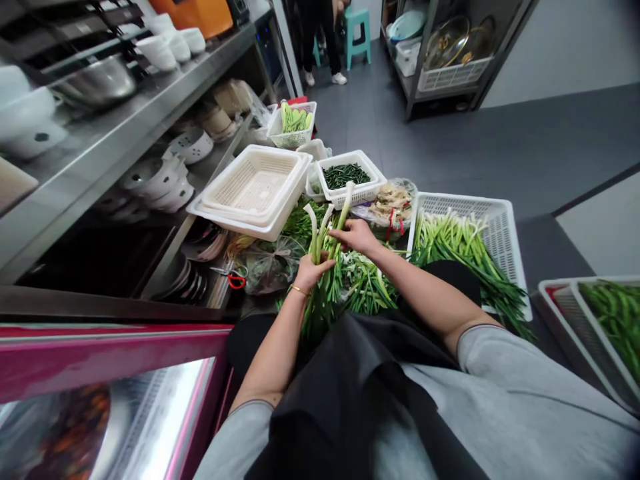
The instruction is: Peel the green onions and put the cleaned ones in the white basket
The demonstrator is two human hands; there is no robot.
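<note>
My left hand (311, 272) is wrapped round a few green onions (314, 241), their white ends pointing up and their leaves hanging below the fist. Just to the right, my right hand (357, 237) pinches the stalk of another green onion (345, 212), whose pale end rises above the fingers. Beneath the hands lie loose green leaves and trimmings (370, 283). To the right, a white basket (501, 233) holds a pile of green onions (453, 247) with their white ends away from me.
Stacked white baskets (255, 180), a basket of green chillies (346, 175) and a bag of pale scraps (393, 200) lie ahead. Red-handled scissors (237, 280) rest at the left. A steel shelf (165, 93) runs along the left. Farther off, a person (320, 40) stands near a stool (357, 33).
</note>
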